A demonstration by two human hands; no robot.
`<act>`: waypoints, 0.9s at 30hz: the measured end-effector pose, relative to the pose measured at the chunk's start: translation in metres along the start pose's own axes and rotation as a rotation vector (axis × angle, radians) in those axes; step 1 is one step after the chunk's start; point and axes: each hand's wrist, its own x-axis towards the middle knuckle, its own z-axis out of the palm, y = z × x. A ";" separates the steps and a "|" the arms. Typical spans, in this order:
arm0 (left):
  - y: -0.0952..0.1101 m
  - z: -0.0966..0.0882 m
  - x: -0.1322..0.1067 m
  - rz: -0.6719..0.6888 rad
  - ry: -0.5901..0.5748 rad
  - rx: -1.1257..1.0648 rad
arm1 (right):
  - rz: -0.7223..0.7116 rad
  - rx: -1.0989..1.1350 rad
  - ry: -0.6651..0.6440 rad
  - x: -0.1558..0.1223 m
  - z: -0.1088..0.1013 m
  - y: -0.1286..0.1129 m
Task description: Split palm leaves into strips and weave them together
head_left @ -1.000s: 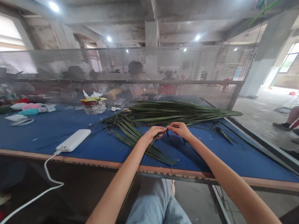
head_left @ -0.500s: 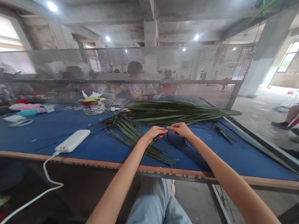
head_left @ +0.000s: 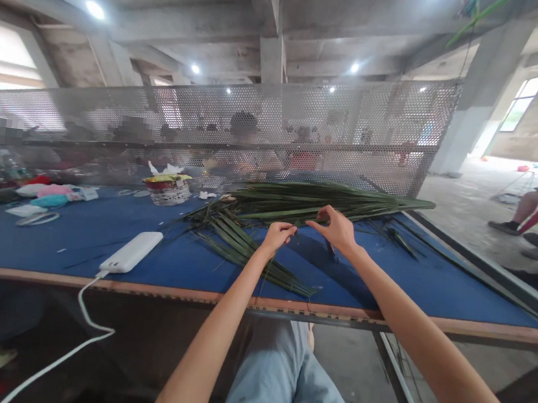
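My left hand point(head_left: 277, 236) pinches a thin palm-leaf strip point(head_left: 265, 273) that hangs down past my wrist. My right hand point(head_left: 337, 229) hovers just above the long green palm fronds point(head_left: 317, 206), fingers apart and curled, with nothing visible in them. A second spray of fronds point(head_left: 244, 247) fans toward me beneath and left of my left hand. Both bunches lie on the blue table top point(head_left: 47, 253).
A white power bank point(head_left: 131, 251) lies left of my hands, its white cable point(head_left: 83, 313) dropping over the table's wooden edge. A woven basket point(head_left: 167, 192) stands beyond it. Scattered crafts lie far left. A perforated metal screen point(head_left: 279, 114) backs the table, with people behind it.
My hands have parted: the right hand has lifted and moved right, its fingers opening, while the left hand has shifted slightly left. The fronds have not moved.
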 end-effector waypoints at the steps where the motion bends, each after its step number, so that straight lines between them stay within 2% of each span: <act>1: -0.001 -0.001 0.001 -0.006 0.066 -0.024 | -0.129 -0.069 0.028 -0.001 -0.006 -0.005; 3: -0.002 -0.002 0.002 -0.014 0.159 -0.063 | -0.282 -0.141 -0.019 -0.003 -0.013 -0.013; 4: -0.002 -0.002 0.003 -0.016 0.182 -0.075 | -0.294 -0.151 -0.066 -0.005 -0.012 -0.015; 7: 0.000 -0.002 0.002 -0.012 0.139 -0.087 | -0.130 -0.057 -0.180 -0.011 0.004 -0.018; 10: 0.005 0.000 -0.001 -0.001 -0.001 -0.057 | 0.060 0.313 -0.302 -0.012 0.024 -0.013; 12: 0.008 0.002 -0.003 0.003 -0.073 -0.026 | 0.159 0.524 -0.321 -0.010 0.031 -0.007; 14: 0.011 0.003 -0.004 0.010 -0.105 -0.014 | 0.209 0.620 -0.322 -0.007 0.032 -0.001; 18: 0.015 0.004 -0.007 0.020 -0.134 0.009 | 0.218 0.621 -0.351 -0.004 0.028 0.003; 27: 0.018 0.003 -0.009 0.034 -0.174 0.006 | 0.126 0.531 -0.347 -0.003 0.022 0.001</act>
